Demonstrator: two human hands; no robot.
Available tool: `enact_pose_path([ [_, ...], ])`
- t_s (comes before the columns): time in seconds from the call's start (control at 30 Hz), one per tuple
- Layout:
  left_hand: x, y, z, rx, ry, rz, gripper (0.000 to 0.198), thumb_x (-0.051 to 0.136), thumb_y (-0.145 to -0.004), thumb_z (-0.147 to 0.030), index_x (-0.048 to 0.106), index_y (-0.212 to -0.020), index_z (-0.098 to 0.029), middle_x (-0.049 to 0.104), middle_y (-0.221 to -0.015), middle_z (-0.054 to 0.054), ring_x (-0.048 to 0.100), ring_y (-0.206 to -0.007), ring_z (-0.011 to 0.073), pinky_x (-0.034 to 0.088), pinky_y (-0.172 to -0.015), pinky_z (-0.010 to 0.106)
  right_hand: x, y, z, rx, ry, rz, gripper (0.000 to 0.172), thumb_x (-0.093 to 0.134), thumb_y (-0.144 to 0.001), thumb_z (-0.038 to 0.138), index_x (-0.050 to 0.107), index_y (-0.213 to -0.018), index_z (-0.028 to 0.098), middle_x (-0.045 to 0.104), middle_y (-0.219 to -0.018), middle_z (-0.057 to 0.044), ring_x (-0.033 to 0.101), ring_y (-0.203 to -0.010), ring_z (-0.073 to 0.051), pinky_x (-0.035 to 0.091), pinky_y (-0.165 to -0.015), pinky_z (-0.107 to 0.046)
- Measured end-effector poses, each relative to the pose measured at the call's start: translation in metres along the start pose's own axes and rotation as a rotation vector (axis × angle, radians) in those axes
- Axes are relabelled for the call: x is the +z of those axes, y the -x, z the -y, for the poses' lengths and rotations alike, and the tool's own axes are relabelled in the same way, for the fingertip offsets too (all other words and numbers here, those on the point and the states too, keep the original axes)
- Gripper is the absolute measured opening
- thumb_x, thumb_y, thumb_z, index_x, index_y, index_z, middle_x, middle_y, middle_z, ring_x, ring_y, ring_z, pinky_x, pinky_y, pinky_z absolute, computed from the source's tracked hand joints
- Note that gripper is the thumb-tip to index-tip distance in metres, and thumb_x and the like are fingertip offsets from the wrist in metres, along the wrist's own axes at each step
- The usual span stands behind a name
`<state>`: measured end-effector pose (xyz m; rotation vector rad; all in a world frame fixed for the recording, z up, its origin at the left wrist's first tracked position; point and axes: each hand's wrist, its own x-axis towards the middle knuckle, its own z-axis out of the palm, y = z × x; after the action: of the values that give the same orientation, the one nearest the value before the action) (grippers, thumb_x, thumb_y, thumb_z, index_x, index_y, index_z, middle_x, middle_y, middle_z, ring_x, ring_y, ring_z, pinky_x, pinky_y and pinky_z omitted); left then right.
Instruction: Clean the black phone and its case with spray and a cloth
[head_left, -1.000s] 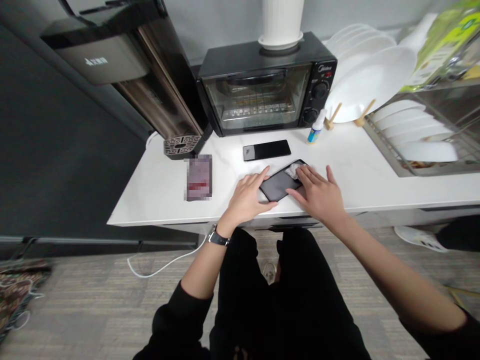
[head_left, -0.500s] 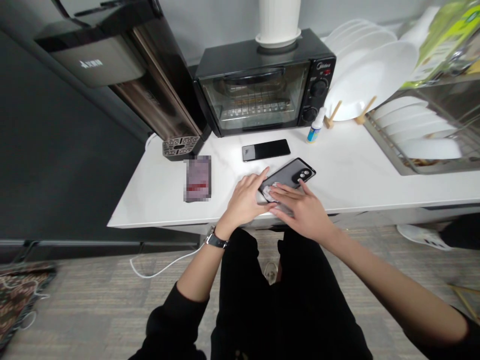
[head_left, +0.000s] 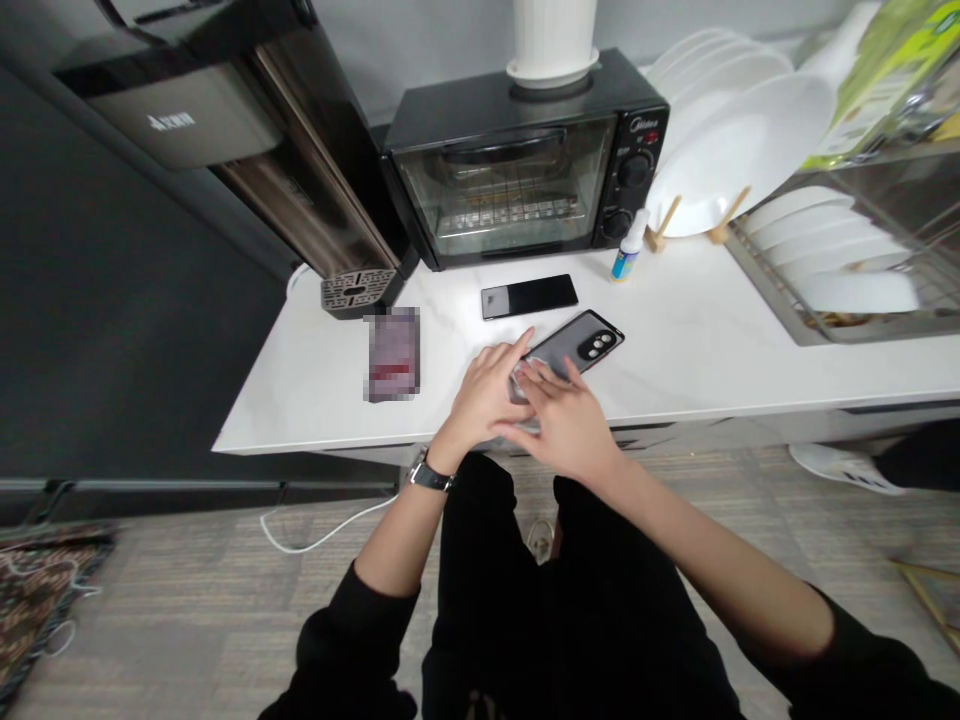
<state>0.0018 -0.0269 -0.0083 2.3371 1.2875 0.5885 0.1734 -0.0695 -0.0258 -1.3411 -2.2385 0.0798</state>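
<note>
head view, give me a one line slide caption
Left hand at one end of a phone case, right hand over a pale wipe on it, black phone lying beyond

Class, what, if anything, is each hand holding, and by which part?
The left hand holds the phone case by its near-left end. The right hand presses a white wipe there; whether it grips the wipe is hidden.

The place looks like a kitchen or pantry corner: a toaster oven (head_left: 517,170) and a drinks dispenser (head_left: 300,160) with a drip tray (head_left: 358,290) line the white counter (head_left: 690,340), beside upright plates (head_left: 750,140) and more white dishes (head_left: 847,290).
</note>
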Motion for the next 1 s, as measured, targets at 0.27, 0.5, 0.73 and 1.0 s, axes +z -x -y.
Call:
enact_pose_path([
  [0.27, 0.002, 0.001, -0.004, 0.016, -0.016, -0.021, 0.102, 0.082, -0.087, -0.046, 0.027, -0.171, -0.03, 0.064, -0.142, 0.009, 0.057, -0.131, 0.0326, 0.044, -0.114, 0.047, -0.035, 0.023, -0.058, 0.0, 0.051, 0.03, 0.057, 0.045, -0.109, 0.058, 0.064, -0.147, 0.02, 0.067, -0.151, -0.011, 0.061, -0.144, -0.033, 0.027, -0.13, -0.068],
  [0.5, 0.002, 0.0, -0.003, 0.012, -0.007, -0.029, 0.099, 0.08, -0.087, -0.041, 0.028, -0.171, -0.029, 0.064, -0.146, 0.009, 0.056, -0.132, 0.033, 0.043, -0.115, 0.048, -0.016, -0.004, -0.063, 0.142, 0.106, -0.07, 0.077, 0.046, -0.104, 0.07, 0.063, -0.146, 0.008, 0.065, -0.15, -0.022, 0.059, -0.144, -0.041, 0.033, -0.125, -0.069],
  [0.73, 0.002, 0.002, 0.002, 0.005, 0.0, -0.009, 0.104, 0.078, -0.083, -0.03, 0.026, -0.172, -0.024, 0.064, -0.141, 0.01, 0.058, -0.125, 0.032, 0.047, -0.111, 0.046, -0.003, 0.015, 0.005, -0.048, -0.042, 0.008, 0.083, 0.05, -0.1, 0.076, 0.064, -0.145, 0.007, 0.066, -0.149, -0.021, 0.062, -0.142, -0.036, 0.036, -0.127, -0.061],
  [1.0, 0.003, 0.001, -0.005, 0.008, -0.019, -0.024, 0.101, 0.083, -0.087, -0.045, 0.028, -0.17, -0.026, 0.065, -0.146, 0.009, 0.056, -0.131, 0.0328, 0.044, -0.115, 0.048, -0.039, 0.026, -0.073, 0.029, 0.14, -0.034, 0.058, 0.045, -0.11, 0.056, 0.064, -0.146, 0.016, 0.068, -0.149, -0.014, 0.063, -0.142, -0.033, 0.032, -0.127, -0.063],
])
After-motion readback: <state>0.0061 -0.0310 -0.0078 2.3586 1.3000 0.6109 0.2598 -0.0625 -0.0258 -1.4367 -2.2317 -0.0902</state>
